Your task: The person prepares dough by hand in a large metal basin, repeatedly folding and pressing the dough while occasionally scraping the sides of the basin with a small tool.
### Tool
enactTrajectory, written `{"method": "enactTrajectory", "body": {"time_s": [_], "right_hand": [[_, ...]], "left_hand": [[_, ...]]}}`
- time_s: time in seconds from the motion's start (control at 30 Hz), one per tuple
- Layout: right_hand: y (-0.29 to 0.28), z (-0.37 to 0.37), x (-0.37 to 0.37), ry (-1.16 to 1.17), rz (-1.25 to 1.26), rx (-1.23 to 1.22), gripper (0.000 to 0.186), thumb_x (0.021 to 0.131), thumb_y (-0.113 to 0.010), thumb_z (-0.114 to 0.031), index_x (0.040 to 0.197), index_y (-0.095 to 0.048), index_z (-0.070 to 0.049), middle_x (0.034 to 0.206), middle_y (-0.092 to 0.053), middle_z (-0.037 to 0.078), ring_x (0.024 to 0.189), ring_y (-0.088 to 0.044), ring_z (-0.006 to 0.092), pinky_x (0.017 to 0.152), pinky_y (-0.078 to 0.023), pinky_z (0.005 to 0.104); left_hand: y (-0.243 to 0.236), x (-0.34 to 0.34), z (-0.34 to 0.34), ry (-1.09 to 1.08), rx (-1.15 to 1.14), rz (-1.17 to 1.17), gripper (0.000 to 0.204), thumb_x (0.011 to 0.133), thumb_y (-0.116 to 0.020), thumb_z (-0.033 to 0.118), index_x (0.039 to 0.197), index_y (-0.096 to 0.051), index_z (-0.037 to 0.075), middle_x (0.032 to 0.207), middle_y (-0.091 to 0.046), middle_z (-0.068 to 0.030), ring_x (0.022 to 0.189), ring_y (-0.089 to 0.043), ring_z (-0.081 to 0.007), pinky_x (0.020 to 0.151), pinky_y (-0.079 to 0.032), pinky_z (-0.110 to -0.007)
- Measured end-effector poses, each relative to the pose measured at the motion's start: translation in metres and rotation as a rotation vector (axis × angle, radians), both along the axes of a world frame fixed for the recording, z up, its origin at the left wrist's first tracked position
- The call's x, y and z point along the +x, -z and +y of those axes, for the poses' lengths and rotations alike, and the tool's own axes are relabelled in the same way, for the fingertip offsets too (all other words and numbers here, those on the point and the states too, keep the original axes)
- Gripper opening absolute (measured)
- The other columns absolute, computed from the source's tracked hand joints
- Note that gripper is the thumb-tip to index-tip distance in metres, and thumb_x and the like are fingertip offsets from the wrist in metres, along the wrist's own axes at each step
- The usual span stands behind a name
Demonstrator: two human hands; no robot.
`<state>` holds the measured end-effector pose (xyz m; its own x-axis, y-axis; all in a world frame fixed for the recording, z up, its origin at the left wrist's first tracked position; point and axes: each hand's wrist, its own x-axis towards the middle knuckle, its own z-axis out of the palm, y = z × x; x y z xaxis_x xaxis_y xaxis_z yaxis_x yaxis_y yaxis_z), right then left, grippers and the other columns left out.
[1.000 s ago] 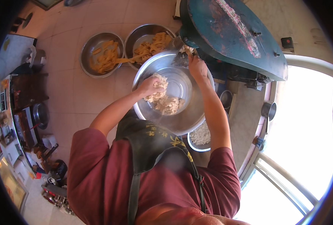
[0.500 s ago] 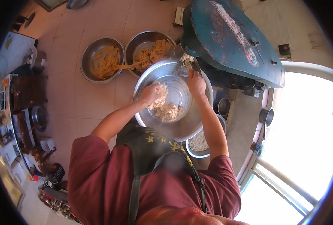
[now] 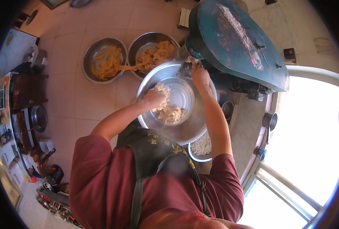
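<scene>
A large steel basin [image 3: 184, 128] sits in front of me with pale crumbly dough [image 3: 172, 113] in its bottom. My left hand [image 3: 154, 98] is closed around a clump of that dough at the basin's left side. My right hand [image 3: 200, 75] reaches to the far rim, its fingers at the outlet of a green machine [image 3: 234, 42] where bits of dough cling. Whether this hand grips anything is hidden.
Two steel bowls [image 3: 100, 61] [image 3: 148, 44] with yellow noodle strips stand on the tiled floor beyond the basin. A smaller bowl of white crumbs [image 3: 202, 147] sits under the basin's right edge. Small metal cups [image 3: 269, 121] line the window sill on the right. Cluttered shelves stand at left.
My left hand has shifted slightly left in the basin with dough. My right hand has moved further up to the machine's outlet.
</scene>
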<state>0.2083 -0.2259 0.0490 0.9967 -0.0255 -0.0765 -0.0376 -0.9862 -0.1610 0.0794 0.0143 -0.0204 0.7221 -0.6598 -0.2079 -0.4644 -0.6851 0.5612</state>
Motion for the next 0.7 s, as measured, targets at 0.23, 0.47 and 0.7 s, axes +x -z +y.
{"method": "enactTrajectory", "body": {"time_s": [0.23,0.47,0.7], "right_hand": [[-0.018,0.019,-0.031,-0.21,0.062,-0.057,0.042,0.101,-0.039,-0.028,0.14,-0.049,-0.017,0.096,-0.066,0.024,0.083,-0.067,0.0413,0.067,-0.055,0.0513],[-0.014,0.023,-0.039,-0.039,0.003,0.121,0.034,0.1,-0.044,-0.035,0.103,-0.066,-0.009,0.091,-0.068,0.024,0.079,-0.066,0.0454,0.07,-0.053,0.0532],[-0.001,0.006,-0.003,0.039,0.044,-0.023,0.038,0.102,-0.038,-0.03,0.137,-0.051,-0.033,0.093,-0.067,0.02,0.077,-0.067,0.0416,0.067,-0.054,0.0535]], "left_hand": [[0.018,-0.022,0.027,-0.125,-0.185,0.039,0.024,0.082,-0.059,0.007,0.105,-0.057,0.001,0.109,-0.059,-0.0199,0.102,-0.058,-0.0411,0.085,-0.049,-0.048],[0.017,-0.019,0.033,0.044,0.033,-0.009,0.011,0.078,-0.06,0.004,0.086,-0.068,0.003,0.097,-0.064,-0.0149,0.1,-0.062,-0.035,0.08,-0.054,-0.043],[-0.022,-0.006,0.021,0.125,0.214,-0.092,0.012,0.073,-0.064,0.001,0.08,-0.074,0.002,0.087,-0.07,-0.0154,0.088,-0.069,-0.0319,0.072,-0.058,-0.042]]}}
